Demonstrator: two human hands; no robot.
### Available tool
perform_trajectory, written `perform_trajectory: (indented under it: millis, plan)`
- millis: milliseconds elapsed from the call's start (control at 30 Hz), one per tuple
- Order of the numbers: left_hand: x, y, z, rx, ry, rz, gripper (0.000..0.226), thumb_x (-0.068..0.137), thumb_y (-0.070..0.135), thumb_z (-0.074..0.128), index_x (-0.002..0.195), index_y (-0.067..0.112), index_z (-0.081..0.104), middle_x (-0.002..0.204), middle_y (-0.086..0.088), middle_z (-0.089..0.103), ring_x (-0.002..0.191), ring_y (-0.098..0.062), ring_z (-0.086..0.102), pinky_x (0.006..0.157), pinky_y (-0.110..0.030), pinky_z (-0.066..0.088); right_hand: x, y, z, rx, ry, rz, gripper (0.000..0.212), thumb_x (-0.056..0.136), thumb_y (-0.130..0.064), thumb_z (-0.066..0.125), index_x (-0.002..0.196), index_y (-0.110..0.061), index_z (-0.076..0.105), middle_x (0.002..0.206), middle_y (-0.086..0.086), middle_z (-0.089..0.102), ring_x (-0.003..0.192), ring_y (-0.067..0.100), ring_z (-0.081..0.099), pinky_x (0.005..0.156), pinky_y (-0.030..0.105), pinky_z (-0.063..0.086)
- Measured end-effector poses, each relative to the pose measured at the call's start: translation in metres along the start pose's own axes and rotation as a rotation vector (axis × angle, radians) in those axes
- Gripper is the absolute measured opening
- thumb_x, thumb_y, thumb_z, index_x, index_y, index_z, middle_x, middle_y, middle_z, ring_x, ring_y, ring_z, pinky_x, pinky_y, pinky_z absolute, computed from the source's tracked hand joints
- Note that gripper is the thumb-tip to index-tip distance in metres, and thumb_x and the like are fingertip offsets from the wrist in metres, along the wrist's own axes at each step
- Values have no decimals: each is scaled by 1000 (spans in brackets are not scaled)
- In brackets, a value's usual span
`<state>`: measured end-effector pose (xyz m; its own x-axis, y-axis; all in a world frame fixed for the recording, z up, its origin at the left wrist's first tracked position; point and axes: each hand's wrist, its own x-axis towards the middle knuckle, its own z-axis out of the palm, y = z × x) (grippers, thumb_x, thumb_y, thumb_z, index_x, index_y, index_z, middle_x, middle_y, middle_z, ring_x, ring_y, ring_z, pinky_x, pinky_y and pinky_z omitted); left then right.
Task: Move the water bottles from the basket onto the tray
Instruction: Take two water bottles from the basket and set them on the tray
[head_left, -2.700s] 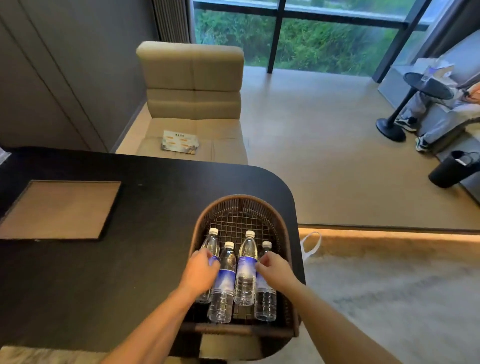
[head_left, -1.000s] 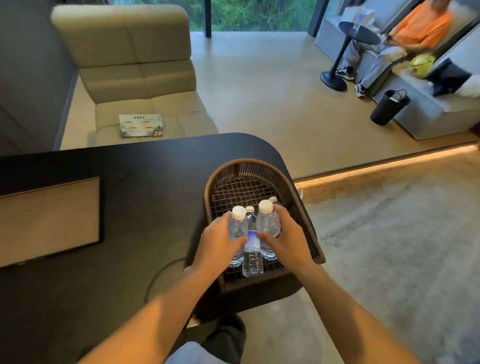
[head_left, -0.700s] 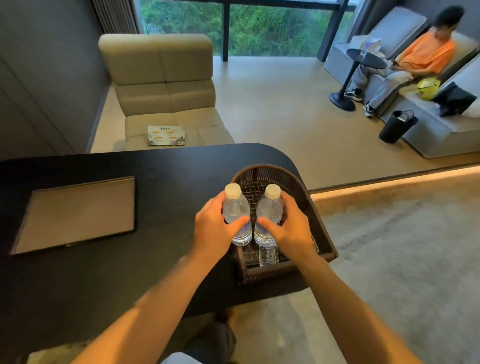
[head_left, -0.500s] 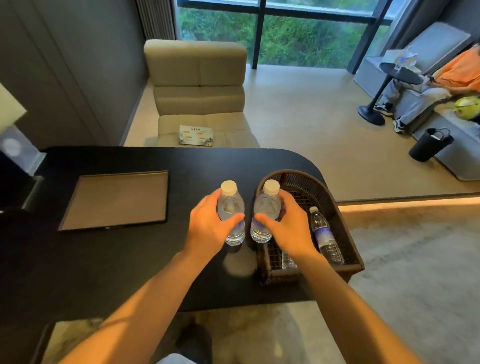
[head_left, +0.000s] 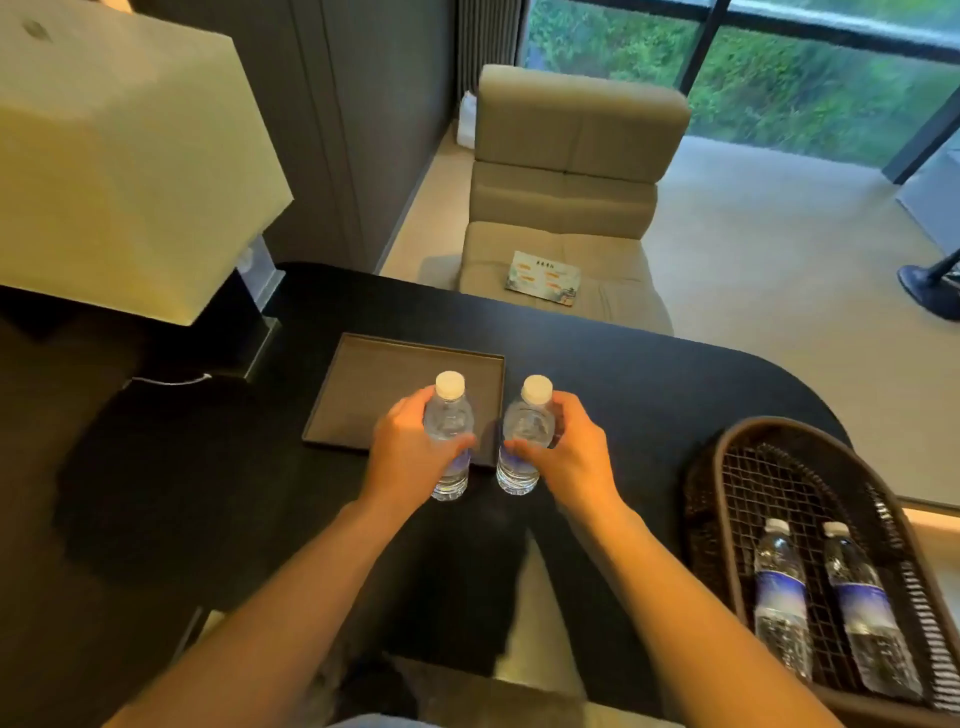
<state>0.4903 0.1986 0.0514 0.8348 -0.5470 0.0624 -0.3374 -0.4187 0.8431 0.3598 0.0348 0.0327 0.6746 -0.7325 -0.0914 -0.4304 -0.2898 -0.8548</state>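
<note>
Two bare forearms reach forward over the black table (head_left: 649, 379), almost parallel, from the near edge toward the middle. The left hand (head_left: 408, 457) is wrapped around the left bottle (head_left: 448, 421), with the thumb across the front of the label and the fingers curled behind; the wrist is straight. The right hand (head_left: 571, 454) grips the right bottle (head_left: 525, 428) in a mirrored way, the thumb pointing inward and the fingers around the far side. Both bottles are upright, with white caps on top, and stand close beside each other without touching. Whether their bottoms rest on the table or are lifted above it, I cannot tell. They are at the near right corner of the dark tray (head_left: 363, 384), which lies flat in the middle of the table; the left bottle overlaps the tray edge in the view.

At the right end of the table stands the woven basket (head_left: 727, 467), and two more bottles (head_left: 779, 587) lie in it side by side, caps pointing away from the person.
</note>
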Motion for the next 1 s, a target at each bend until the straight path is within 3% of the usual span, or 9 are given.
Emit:
perform_trajectory:
  millis: [133,300,400,467,533,1000]
  plan:
    - [61,-39,-39,65,-13,-58,71,71,25,91,134,15,60,126,-6,68,117,-22,63,97,-45,54,44,-28,59,-18,-41,9,70,72,-28,94,116,-53,46,105,-26,62,93,-1,63,85,24,51]
    - [128,-83,-72,88,14,-87,69,73,25,90,134,16,59,129,-5,65,121,-23,60,95,-37,53,96,-63,121,-44,-84,-23,69,76,-26,92,132,-31,51,123,-12,62,112,9,58,92,27,51]
    - [161,-103,-84,82,4,-102,70,75,24,89,136,15,57,133,-6,63,124,-24,58,98,-40,53,123,-78,151,-38,-100,-28,66,79,-24,90,131,-29,50,126,-9,63,117,12,60,91,22,53]
    - [180,-115,-89,81,1,-108,70,75,23,89,136,14,57,133,-8,63,124,-24,58,98,-44,54,138,-86,170,-36,-96,-19,66,80,-22,89,132,-27,49,129,-4,64,120,17,61,95,29,56]
    - [195,-126,-91,86,-2,-96,68,75,21,89,135,14,57,132,-8,63,123,-24,58,97,-38,52,152,-93,188,-47,-89,-4,68,81,-20,89,135,-22,49,134,4,65,125,23,61,101,39,55]
    - [256,-177,-75,43,-63,-9,69,75,20,89,134,22,53,131,-1,59,116,-11,54,81,-11,38,194,-112,230,-60,-4,66,66,83,-11,86,137,-11,49,140,12,62,130,29,59,108,51,51]
